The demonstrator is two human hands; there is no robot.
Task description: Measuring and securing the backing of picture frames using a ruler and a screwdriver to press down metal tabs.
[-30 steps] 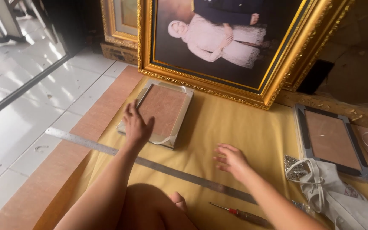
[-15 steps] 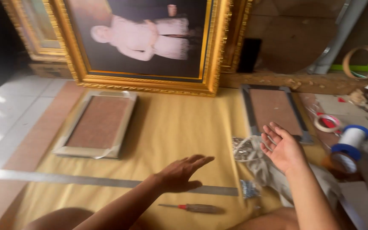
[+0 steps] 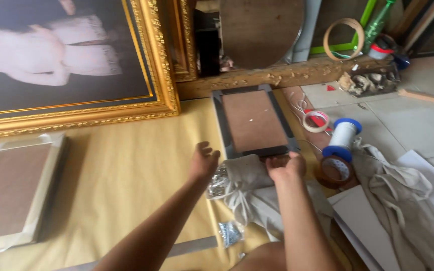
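A dark picture frame (image 3: 253, 122) lies face down, brown backing up, on the yellow cloth (image 3: 131, 170). My right hand (image 3: 287, 167) rests at the frame's near edge with its fingers curled over it. My left hand (image 3: 203, 160) hovers open, fingers spread, just left of a clear bag of small metal pieces (image 3: 220, 181) and a bunched white rag (image 3: 249, 175). Both forearms reach in from the bottom of the view.
A large gilt-framed painting (image 3: 163, 75) leans at the back left. A pale frame (image 3: 13, 188) lies face down at the far left. Tape rolls (image 3: 316, 121) (image 3: 334, 171), a blue-ended spool (image 3: 342, 136), a crumpled cloth (image 3: 403, 200) and white boards (image 3: 365, 226) crowd the right. A rough wooden beam (image 3: 287, 75) runs behind.
The view has swung right and closer. My right hand went from open in the air to the dark frame's near edge. My left hand moved forward toward the bag and rag.
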